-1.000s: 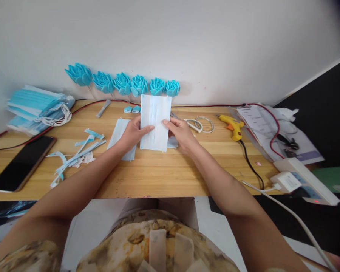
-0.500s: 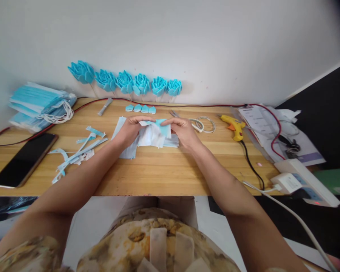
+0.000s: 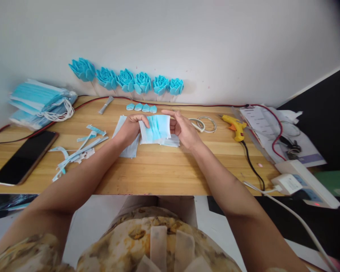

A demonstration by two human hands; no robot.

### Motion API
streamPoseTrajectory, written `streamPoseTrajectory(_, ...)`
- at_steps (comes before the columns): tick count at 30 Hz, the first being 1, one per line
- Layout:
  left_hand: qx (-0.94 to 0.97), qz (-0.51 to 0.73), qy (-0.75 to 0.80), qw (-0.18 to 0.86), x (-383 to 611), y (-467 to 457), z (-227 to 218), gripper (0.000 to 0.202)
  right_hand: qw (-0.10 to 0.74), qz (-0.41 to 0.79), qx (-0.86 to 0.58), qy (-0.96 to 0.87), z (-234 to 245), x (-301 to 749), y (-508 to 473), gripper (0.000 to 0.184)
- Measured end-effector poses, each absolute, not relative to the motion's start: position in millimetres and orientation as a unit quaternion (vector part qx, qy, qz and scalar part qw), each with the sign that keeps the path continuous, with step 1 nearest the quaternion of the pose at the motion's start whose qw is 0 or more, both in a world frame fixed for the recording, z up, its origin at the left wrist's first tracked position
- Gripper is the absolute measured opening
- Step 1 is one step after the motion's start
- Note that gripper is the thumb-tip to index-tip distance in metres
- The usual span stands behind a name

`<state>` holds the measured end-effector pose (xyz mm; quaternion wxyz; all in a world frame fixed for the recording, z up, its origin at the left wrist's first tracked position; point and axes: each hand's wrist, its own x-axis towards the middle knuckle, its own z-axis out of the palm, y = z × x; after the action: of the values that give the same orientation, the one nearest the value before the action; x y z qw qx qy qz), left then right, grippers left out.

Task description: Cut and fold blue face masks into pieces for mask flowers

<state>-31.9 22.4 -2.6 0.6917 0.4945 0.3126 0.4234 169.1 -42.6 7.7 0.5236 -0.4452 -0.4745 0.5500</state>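
My left hand [image 3: 131,129] pinches the left edge of a light blue pleated face mask [image 3: 160,127], its thumb lying on the front. The mask is spread flat above the table and shows no ear loops. At its right edge my right hand [image 3: 186,130] is open, the index finger stretched out above the mask's corner and the other fingers loosely bent beside the edge. Beneath my left hand lies another pale blue mask sheet [image 3: 130,150]. More pale layers [image 3: 172,141] show under the held mask, partly hidden by it.
Blue flowers [image 3: 126,80] on sticks stand along the wall, with small folded blue pieces [image 3: 138,107] before them. Cut strips [image 3: 82,153], a phone [image 3: 25,158] and stacked masks [image 3: 38,97] lie left. Tape rolls [image 3: 208,124], a yellow glue gun [image 3: 235,126] and a power strip [image 3: 308,183] are right.
The mask, crumpled between both hands before, now hangs spread out with its blue pleated face showing. My right hand has let go of it and its fingers have opened.
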Motion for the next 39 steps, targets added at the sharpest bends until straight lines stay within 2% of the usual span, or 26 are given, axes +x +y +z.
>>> streamPoseTrajectory(4,0.475,0.451,0.294,0.696,-28.6,25.2,-2.9,0.003,0.528,0.555,-0.447,-0.462,7.2,168.8,-40.8,0.054)
streamPoseTrajectory(13,0.468,0.411,0.301,0.722,-27.2,24.8,-11.0,0.05,0.562,0.519,-0.485,-0.424,5.0,167.1,-39.0,0.043)
streamPoseTrajectory(16,0.464,0.399,0.291,0.735,-27.3,23.2,-11.0,0.059,0.554,0.507,-0.505,-0.425,6.0,167.1,-39.5,0.041)
streamPoseTrajectory(22,0.455,0.407,0.305,0.731,-28.5,27.0,-13.7,0.056,0.545,0.509,-0.5,-0.441,8.8,167.0,-40.9,0.04)
streamPoseTrajectory(26,0.475,0.382,0.313,0.728,-32.9,26.4,-13.9,0.055,0.528,0.528,-0.486,-0.454,8.4,168.6,-41.4,0.051)
streamPoseTrajectory(29,0.513,0.317,0.308,0.736,-37.0,23.7,-13.3,0.051,0.522,0.533,-0.483,-0.458,6.6,168.3,-42.6,0.056)
streamPoseTrajectory(33,0.54,0.22,0.299,0.755,-39.0,21.6,-9.9,0.049,0.529,0.527,-0.486,-0.454,3.6,165.8,-45.7,0.047)
streamPoseTrajectory(37,0.505,0.261,0.267,0.778,-38.7,24.9,-7.0,0.058,0.56,0.53,-0.476,-0.422,1.6,166.0,-43.6,0.044)
streamPoseTrajectory(39,0.489,0.3,0.253,0.779,-37.6,25.5,-6.8,0.055,0.588,0.521,-0.473,-0.398,1.4,168.8,-39.3,0.047)
